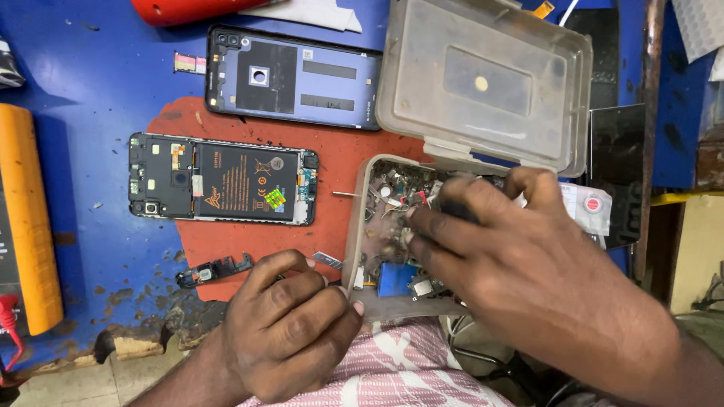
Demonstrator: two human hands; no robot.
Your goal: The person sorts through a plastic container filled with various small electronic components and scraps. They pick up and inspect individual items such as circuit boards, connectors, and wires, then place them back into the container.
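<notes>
A small grey plastic box (360, 226) with its hinged lid (483, 79) standing open sits at the near edge of the bench, full of tiny metal phone parts. My right hand (520, 256) reaches into the box, its fingers spread over the parts; whether it grips one is hidden. My left hand (290, 332) is curled shut against the box's near left corner, steadying it. An opened phone (219, 179) with its battery and boards exposed lies left of the box on a red mat (339, 162). Its detached back cover (294, 75) lies farther back.
A small black phone part (215, 269) lies by my left hand. A metal pin (345, 194) lies beside the box. An orange tool (30, 218) runs along the left edge of the blue bench (90, 98). A red object (188, 9) sits at the back.
</notes>
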